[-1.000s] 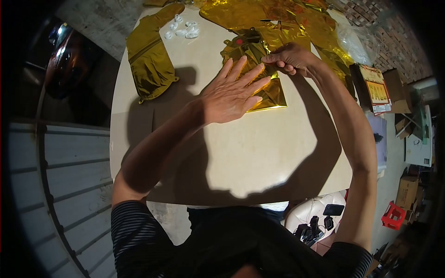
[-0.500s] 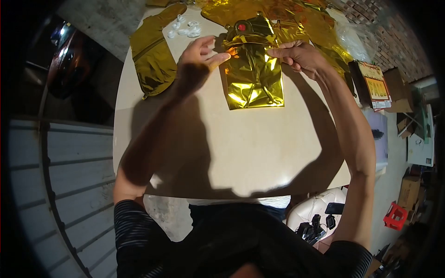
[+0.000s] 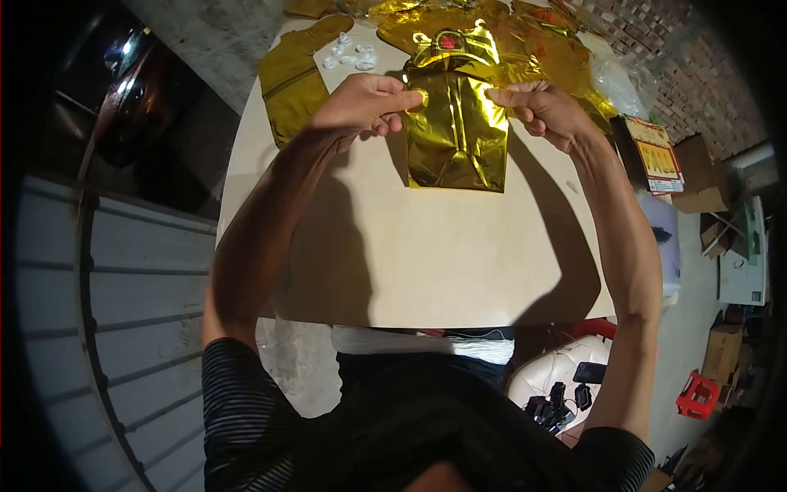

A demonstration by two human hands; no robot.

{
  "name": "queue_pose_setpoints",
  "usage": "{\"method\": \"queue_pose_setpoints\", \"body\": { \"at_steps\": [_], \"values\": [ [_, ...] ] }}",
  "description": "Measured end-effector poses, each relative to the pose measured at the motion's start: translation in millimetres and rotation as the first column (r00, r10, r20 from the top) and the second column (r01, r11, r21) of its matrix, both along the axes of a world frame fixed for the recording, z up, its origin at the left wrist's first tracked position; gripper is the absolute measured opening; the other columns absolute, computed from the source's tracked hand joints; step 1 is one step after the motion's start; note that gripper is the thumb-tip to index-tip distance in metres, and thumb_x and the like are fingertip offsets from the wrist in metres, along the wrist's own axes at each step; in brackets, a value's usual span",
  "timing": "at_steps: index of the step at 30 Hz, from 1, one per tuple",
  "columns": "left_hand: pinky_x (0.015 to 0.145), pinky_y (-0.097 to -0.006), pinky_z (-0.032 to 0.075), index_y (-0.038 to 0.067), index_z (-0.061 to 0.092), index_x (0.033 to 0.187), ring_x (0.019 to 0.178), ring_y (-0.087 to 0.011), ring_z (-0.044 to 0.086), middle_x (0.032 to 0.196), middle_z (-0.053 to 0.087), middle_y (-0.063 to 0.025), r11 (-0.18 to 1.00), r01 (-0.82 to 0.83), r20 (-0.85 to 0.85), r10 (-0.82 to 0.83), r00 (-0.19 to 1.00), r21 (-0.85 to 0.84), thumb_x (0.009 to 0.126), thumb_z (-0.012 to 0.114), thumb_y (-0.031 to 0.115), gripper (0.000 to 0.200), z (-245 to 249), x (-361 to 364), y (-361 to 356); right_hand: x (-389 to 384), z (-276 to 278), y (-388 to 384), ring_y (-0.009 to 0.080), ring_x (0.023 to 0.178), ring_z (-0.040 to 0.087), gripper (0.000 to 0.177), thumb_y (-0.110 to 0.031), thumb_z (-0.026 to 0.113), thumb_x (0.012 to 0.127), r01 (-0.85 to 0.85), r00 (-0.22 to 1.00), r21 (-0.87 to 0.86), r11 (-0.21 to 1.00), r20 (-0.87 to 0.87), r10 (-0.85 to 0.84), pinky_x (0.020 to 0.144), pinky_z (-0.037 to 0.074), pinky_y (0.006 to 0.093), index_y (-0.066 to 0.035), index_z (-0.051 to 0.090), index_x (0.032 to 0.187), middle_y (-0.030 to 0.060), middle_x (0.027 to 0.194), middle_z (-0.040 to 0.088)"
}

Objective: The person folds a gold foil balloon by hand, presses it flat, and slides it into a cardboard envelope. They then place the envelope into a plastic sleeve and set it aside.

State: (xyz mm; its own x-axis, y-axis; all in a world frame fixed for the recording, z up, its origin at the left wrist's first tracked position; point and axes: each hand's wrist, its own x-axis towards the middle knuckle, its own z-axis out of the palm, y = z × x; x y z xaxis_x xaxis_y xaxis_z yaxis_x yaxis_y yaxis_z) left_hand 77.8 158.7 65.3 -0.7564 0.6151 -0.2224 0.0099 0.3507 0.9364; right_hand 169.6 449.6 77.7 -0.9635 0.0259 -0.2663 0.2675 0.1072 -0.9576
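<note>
A flat gold foil balloon (image 3: 457,131) with a red spot near its top lies on the pale round table (image 3: 426,262). My left hand (image 3: 365,102) pinches the balloon's left edge between thumb and fingers. My right hand (image 3: 541,107) pinches its right edge at about the same height. The lower part of the foil rests flat on the table between my forearms.
Another folded gold foil piece (image 3: 291,74) lies at the table's far left, with small white clips (image 3: 348,53) beside it. More gold foil (image 3: 525,37) is heaped at the far edge. A clear plastic bag (image 3: 619,78) and a printed card (image 3: 656,156) sit at right.
My left hand lifted off the foil it was pressing flat, moved up and took hold of the balloon's left edge. The balloon now lies unfolded and straighter.
</note>
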Motion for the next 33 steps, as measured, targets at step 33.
{"method": "queue_pose_setpoints", "body": {
  "at_steps": [33],
  "values": [
    [0.062, -0.0230, 0.055, 0.000, 0.064, 0.113, 0.077, -0.0076, 0.063, 0.102, 0.067, -0.0036, 0.929, 0.302, 0.163, -0.338, 0.927, 0.214, 0.093, 0.078, 0.030, 0.038, 4.4, 6.0, -10.6, 21.9, 4.6, -12.8, 0.0015, 0.036, 0.033, 0.027, -0.017, 0.084, 0.089, -0.019, 0.998, -0.147, 0.989, 0.053, 0.027, 0.034, 0.023, 0.0196, -0.011, 0.062, 0.074, -0.0071, 0.051, 0.045]
  ]
}}
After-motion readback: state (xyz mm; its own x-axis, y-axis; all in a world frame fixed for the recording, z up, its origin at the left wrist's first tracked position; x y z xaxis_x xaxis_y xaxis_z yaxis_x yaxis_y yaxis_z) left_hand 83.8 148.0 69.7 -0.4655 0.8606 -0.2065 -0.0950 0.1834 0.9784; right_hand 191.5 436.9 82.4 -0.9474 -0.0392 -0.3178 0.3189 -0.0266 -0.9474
